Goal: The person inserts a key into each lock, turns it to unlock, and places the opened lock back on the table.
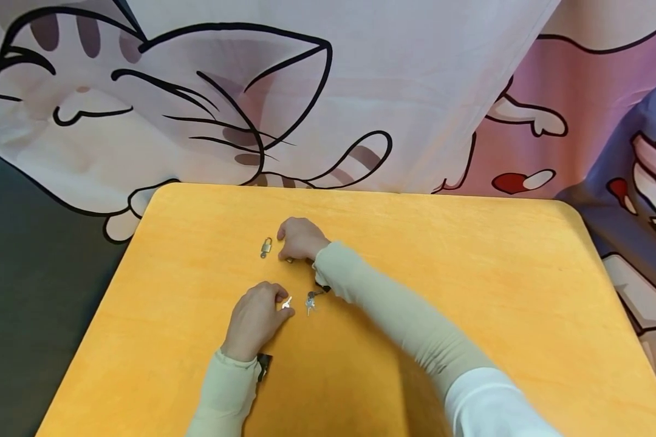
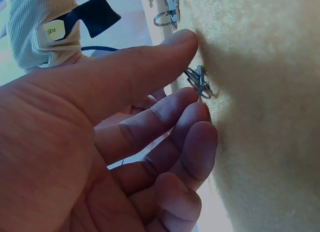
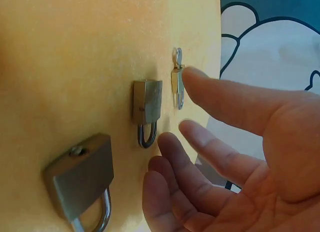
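Observation:
My left hand (image 1: 256, 320) is over the table with its thumb and fingertips around a small bunch of keys on a ring (image 2: 200, 83). A gap shows between thumb and fingers, and the keys lie on the tabletop between them. My right hand (image 1: 302, 238) is farther forward, fingers loosely bent and holding nothing. Beside its fingertips are a medium brass padlock (image 3: 147, 102) and a small brass padlock with a key in it (image 3: 178, 81). A larger padlock (image 3: 80, 179) lies nearer the camera in the right wrist view; in the head view the right hand and sleeve hide most of that area.
A second bunch of keys (image 1: 310, 301) lies right of the left hand, close to the right sleeve. The yellow table (image 1: 470, 243) ends at a back edge against a cloth printed with cartoon figures (image 1: 415, 79).

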`<state>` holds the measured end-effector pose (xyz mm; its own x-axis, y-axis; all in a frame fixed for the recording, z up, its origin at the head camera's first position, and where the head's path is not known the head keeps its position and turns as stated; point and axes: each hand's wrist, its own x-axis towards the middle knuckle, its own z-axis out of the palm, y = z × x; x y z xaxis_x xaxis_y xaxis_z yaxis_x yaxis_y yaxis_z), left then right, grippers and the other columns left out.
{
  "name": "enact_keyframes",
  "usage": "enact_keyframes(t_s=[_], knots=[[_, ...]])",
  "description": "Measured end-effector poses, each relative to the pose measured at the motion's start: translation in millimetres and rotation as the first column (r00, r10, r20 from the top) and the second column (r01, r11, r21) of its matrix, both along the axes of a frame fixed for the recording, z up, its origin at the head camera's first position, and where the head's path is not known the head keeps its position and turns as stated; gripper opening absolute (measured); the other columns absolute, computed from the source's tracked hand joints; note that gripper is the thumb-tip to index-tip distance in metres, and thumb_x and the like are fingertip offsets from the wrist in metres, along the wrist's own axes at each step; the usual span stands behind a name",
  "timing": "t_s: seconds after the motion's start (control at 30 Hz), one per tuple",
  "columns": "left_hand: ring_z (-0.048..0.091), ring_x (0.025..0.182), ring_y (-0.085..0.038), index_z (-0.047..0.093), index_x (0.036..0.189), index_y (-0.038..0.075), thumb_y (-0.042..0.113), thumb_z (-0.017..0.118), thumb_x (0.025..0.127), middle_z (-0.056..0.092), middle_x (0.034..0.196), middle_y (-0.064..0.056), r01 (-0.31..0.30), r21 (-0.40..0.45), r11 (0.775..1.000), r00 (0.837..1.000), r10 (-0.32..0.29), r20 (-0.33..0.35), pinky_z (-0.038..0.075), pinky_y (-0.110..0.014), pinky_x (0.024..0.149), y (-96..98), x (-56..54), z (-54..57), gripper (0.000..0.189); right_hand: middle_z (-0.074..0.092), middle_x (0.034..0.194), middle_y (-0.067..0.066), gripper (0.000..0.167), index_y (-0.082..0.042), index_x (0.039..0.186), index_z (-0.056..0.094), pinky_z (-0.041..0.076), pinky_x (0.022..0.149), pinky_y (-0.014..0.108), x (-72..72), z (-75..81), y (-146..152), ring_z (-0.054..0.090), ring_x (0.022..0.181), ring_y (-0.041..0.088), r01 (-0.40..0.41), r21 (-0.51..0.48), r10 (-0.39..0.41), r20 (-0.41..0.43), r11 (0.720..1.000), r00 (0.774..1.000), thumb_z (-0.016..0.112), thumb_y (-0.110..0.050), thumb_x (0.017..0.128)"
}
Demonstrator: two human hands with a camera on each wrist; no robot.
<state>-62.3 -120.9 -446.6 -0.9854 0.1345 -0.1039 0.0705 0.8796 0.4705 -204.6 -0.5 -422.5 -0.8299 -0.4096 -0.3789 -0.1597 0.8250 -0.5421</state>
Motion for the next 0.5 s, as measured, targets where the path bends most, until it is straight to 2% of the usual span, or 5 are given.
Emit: enact_keyframes(t_s=[0.23,0.37,0.5], knots=[[0.060,0.074,-0.016,0.075,0.091,0.010,0.019,0.088,0.078,0.063,0.083,0.002,0.004,-0.013,1.000,1.000,-0.004,-0.011,0.052,-0.036,0.066,-0.9,2.3,-2.2,0.020,0.065,0.091,0.001,0.027,-0.014,0.110,0.075,0.049,0.074,0.026,0.7,-1.2,7,0.057,0.081,0.017,-0.029,-0.009,0.030,0.035,1.000,0.999,0.083,-0.018,0.085],[0.055,0.068,-0.013,0.074,0.088,0.011,0.018,0.086,0.081,0.059,0.077,0.004,0.004,-0.014,1.000,1.000,-0.004,-0.021,0.048,-0.033,0.062,-0.2,3.9,-3.1,0.015,0.064,0.089,0.000,0.023,-0.015,0.108,0.076,0.049,0.074,0.025,0.8,-4.6,11,0.057,0.082,0.017,-0.056,0.019,0.055,0.023,0.998,0.998,0.081,-0.014,0.086],[0.054,0.068,-0.012,0.074,0.087,0.012,0.016,0.084,0.082,0.058,0.076,0.006,0.006,-0.008,1.000,1.000,-0.006,-0.020,0.048,-0.032,0.061,1.4,5.2,-3.0,0.012,0.069,0.097,-0.001,0.019,-0.014,0.106,0.077,0.050,0.075,0.024,0.8,-6.9,14,0.060,0.085,0.016,-0.059,0.033,0.058,0.022,0.998,0.998,0.080,-0.015,0.087]])
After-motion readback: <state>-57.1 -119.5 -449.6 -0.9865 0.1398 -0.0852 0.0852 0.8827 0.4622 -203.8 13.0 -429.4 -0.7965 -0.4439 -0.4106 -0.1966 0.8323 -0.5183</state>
